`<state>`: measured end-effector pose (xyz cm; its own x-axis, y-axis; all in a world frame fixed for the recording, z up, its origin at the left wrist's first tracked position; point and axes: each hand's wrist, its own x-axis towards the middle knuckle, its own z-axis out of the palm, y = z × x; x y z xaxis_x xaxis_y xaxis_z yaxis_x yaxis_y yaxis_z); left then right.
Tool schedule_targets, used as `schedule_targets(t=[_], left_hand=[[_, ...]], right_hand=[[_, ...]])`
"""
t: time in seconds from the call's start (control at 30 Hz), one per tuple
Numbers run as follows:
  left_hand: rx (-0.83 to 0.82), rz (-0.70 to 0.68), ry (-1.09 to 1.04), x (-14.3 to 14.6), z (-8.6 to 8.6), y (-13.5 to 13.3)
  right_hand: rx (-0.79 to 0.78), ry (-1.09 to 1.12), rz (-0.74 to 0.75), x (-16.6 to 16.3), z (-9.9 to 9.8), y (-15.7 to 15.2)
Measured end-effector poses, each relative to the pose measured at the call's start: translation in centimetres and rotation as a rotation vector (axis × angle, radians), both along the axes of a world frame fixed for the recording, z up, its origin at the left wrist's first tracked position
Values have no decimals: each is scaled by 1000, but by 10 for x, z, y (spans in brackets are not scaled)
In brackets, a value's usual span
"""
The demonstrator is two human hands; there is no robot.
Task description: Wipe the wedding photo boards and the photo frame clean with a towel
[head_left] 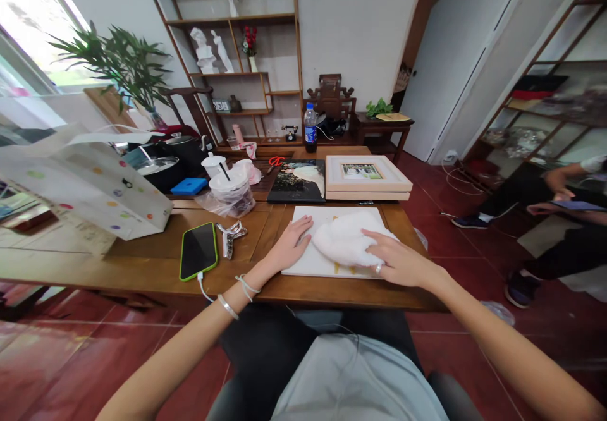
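Evidently busy with a bunched white cloth (348,237), resting on a white board (303,264) near the front edge of the desk (322,289). With the right grip (377,251), pinching the cloth's right side between thumb and fingers, though hard to tell how tightly. With the left grip (290,244), lying flat on the board just beside the cloth, stretched out and holding nothing. To handle the cloth well, lean a little weight on the left palm, so as to stop the board from sliding. Tuck loose folds under the right fingers and press evenly, rather than digging in at one corner. Check the yellowish marks (337,268) by the cloth's near edge before pushing across. Steer clear of the picture frame (363,173) just beyond the board, and mind the phone (199,251) and its white cable (203,287), near the left forearm (190,345).
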<state>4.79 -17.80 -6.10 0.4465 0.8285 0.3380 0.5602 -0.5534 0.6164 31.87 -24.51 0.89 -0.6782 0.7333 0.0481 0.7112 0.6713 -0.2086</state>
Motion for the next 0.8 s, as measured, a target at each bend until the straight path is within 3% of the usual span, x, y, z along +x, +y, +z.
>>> schedule_targets(t=[0.2,0.5,0.67,0.8], left_hand=[[4,13,37,3,4,-3],[34,6,46,1,-1,-1],[51,11,44,2,0,-1],[50,15,32,2,1,-1]], right_hand=[[181,53,-119,8,-14,35],[202,35,-156,-32,-25,62],[208,-94,-69,-47,-16,49],[229,-156,13,-59,-10,11]])
